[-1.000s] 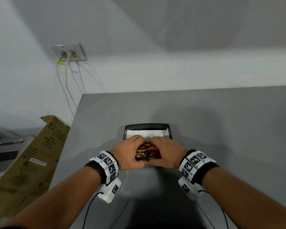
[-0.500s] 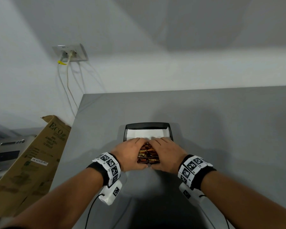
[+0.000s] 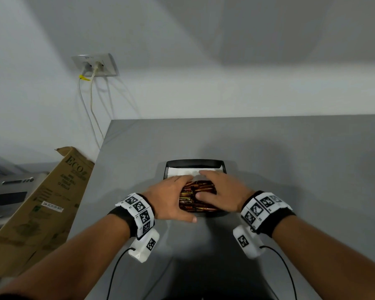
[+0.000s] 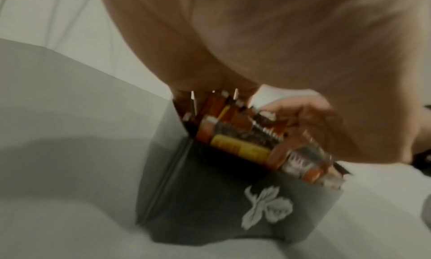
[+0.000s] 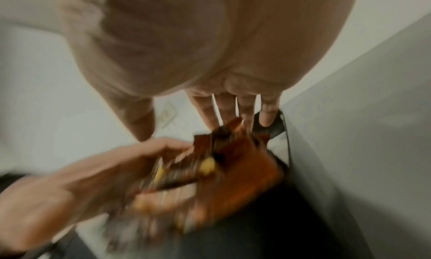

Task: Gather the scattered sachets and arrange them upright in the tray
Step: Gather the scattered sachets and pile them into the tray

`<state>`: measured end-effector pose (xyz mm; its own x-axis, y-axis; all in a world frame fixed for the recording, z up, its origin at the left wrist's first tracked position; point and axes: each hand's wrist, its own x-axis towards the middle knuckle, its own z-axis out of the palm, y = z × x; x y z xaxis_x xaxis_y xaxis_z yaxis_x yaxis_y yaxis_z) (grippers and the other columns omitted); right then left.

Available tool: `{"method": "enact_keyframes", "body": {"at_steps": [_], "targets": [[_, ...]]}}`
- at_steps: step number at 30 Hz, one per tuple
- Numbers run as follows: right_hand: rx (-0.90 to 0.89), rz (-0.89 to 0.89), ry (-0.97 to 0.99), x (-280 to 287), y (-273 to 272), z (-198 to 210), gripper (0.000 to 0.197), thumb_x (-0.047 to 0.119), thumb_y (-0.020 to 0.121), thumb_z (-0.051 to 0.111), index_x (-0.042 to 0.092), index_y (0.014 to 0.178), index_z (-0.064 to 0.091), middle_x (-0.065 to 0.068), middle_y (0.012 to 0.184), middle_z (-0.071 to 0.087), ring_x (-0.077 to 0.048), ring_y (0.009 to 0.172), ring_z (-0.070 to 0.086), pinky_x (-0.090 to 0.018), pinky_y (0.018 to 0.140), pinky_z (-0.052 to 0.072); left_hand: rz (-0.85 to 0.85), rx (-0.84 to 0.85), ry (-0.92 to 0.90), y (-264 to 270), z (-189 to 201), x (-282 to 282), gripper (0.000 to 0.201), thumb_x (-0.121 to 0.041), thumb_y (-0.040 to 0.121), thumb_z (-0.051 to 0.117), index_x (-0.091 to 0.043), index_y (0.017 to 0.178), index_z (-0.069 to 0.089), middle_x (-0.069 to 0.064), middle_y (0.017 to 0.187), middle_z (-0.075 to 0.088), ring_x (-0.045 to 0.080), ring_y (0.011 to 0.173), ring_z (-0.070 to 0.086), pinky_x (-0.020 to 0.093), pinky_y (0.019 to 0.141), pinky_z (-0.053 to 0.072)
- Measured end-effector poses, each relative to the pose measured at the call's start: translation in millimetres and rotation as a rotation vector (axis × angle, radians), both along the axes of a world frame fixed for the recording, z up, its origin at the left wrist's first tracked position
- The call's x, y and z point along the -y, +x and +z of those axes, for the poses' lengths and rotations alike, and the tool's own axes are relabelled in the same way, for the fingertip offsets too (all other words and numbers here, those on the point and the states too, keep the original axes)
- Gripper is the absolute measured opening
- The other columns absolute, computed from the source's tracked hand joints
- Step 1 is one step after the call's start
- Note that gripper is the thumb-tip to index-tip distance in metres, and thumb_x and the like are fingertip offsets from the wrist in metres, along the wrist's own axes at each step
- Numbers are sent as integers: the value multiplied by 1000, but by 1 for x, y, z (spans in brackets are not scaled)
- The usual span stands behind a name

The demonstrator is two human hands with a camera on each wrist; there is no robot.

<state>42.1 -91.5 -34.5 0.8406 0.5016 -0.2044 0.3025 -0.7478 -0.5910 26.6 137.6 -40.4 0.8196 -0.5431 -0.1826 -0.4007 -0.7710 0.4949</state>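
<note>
both hands (image 3: 171,198) flat on sachets (image 3: 195,197)

Black wristbands (image 3: 123,217), white tag-marked cuffs (image 3: 139,210)

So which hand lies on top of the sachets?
The right hand: it lies across the sachets in the tray. The left hand presses their left side.

Glossy foil sachets (image 3: 196,197), black plastic tray (image 3: 194,163), matt table (image 3: 290,169).
</note>
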Motion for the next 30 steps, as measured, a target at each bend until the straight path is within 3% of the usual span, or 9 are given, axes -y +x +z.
{"method": "enact_keyframes", "body": {"at_steps": [2,4,6,8,12,17,23,27,30], "targets": [[-33,-46,-15,5,12,12,60,49,93,59,22,145,46,0,141,55,-17,123,55,-31,105,43,17,-30,-49,3,4,0,96,-78,73,60,-23,148,34,-4,134,55,11,117,54,30,102,45],[-99,-33,-48,9,22,17,48,41,94,60,22,138,53,0,133,61,-17,119,58,-32,103,45,62,3,-99,6,4,2,65,-66,90,50,-23,138,45,-3,125,61,11,108,58,29,95,47],[-123,-5,-93,10,27,19,45,40,91,64,24,132,58,3,124,65,-15,112,60,-33,100,48,129,51,-115,11,2,5,43,-52,97,48,-22,128,55,-4,115,67,12,101,62,28,87,48],[-128,17,-127,8,30,19,39,42,89,66,27,125,62,6,118,67,-12,105,62,-31,95,50,144,65,-84,13,0,7,33,-45,98,50,-23,121,58,-5,108,68,13,95,63,26,80,46],[-78,40,-191,5,31,18,28,38,91,64,27,117,66,6,111,69,-12,100,64,-30,91,52,151,61,-75,16,-3,8,23,-40,96,52,-25,112,60,-8,95,65,10,82,59,27,75,47],[-65,39,-201,2,31,21,47,50,85,69,29,126,62,9,115,65,-12,103,62,-32,93,50,173,52,-78,18,-7,5,14,-33,96,52,-25,104,61,-7,93,66,12,83,61,32,76,51],[-12,55,-265,-2,33,23,29,36,90,60,34,118,68,8,105,69,-14,95,65,-32,85,54,187,70,-104,17,-10,6,12,-28,98,50,-23,103,60,-7,92,66,11,81,59,27,72,45],[-131,80,-274,3,34,32,49,45,79,64,33,127,61,7,113,66,-12,97,61,-34,89,54,180,71,-111,17,-13,6,12,-28,97,49,-22,102,59,-7,91,67,12,82,60,30,74,48],[-133,103,-306,5,33,35,53,38,80,68,29,131,59,4,117,65,-16,102,61,-35,91,52,175,81,-112,18,-13,7,12,-27,98,49,-22,102,59,-7,90,67,11,81,60,28,73,47]]}}
